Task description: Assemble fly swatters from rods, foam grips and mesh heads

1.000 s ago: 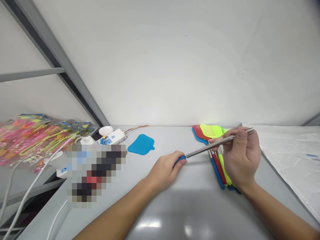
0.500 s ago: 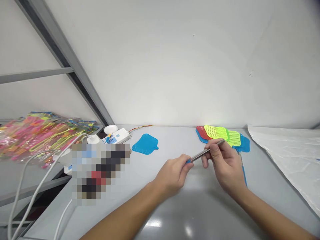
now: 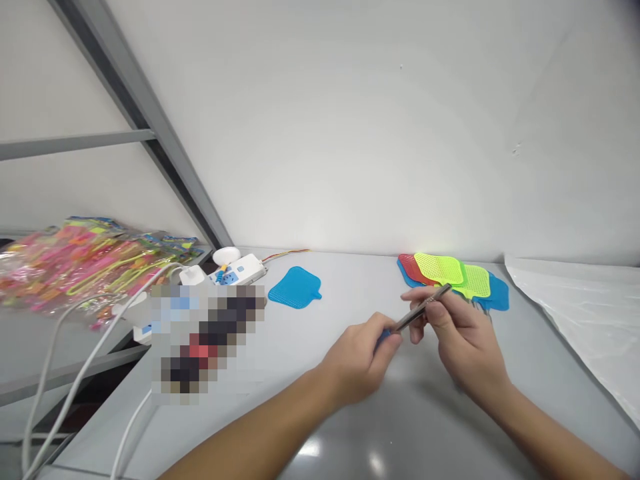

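Between my two hands is a slim metal rod [image 3: 414, 316] with a blue grip [image 3: 383, 337]. My left hand [image 3: 361, 360] is closed round the blue grip, which its fingers mostly cover. The thumb and fingers of my right hand [image 3: 467, 337] pinch the metal part, and its tip points up and to the right. Just behind my right hand lies an overlapping pile of perforated fly swatter heads: yellow-green [image 3: 440, 268], red [image 3: 409, 265] and blue [image 3: 499, 293]. A separate blue fly swatter head [image 3: 296, 288] lies flat on the table, left of my hands.
At the left stand a white power strip [image 3: 241, 270] and white cables [image 3: 95, 357]. Bagged colourful goods [image 3: 95, 267] lie on a shelf beyond. A blurred patch [image 3: 207, 343] hides some things. White plastic sheeting [image 3: 575, 320] covers the right side. A wall closes the back.
My left hand has come closer to my right along the rod, so less metal shows between them. The blue grip sits deeper in the left hand. The whole view has shifted slightly.
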The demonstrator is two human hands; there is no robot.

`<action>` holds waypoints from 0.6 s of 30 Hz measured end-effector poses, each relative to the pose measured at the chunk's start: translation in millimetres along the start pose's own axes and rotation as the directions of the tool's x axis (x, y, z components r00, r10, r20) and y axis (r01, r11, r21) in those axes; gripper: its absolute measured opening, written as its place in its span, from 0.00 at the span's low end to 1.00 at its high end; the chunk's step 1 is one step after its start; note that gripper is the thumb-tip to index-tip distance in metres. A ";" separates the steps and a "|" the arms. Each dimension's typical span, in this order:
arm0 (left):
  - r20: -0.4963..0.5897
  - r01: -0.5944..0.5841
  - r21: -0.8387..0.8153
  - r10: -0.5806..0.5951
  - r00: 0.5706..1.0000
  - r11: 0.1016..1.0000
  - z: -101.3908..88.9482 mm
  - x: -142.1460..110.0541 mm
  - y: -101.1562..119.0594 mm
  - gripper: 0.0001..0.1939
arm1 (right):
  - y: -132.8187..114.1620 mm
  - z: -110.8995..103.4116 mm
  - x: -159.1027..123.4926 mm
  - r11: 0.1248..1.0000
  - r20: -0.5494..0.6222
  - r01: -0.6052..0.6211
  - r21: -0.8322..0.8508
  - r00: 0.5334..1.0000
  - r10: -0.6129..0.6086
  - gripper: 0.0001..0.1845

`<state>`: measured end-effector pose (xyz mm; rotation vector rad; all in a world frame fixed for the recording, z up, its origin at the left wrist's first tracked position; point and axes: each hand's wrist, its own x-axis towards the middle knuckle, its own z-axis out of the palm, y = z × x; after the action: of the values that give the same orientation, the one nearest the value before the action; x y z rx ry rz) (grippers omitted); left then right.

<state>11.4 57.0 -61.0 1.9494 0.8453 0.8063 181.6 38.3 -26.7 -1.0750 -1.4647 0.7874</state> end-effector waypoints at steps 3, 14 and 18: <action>-0.179 0.018 -0.178 -0.051 0.983 0.984 -1.3 0.2 -4.8 0.09 | 5.1 -0.5 8.8 0.999 0.053 -0.031 0.036 0.998 0.029 0.19; -0.442 -0.096 -0.718 -0.346 0.828 0.689 -29.5 18.3 -12.0 0.15 | 60.4 72.0 84.0 0.517 0.786 0.684 -0.515 0.617 -0.032 0.09; -0.391 -0.073 -0.761 -0.366 0.844 0.645 -27.3 17.6 -12.7 0.18 | 57.6 82.5 94.0 0.514 0.836 0.723 -0.461 0.549 -0.023 0.04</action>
<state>-3.3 88.3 -56.3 0.8877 0.7745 1.3532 113.3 153.6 -58.3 -0.9051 -2.8897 0.1282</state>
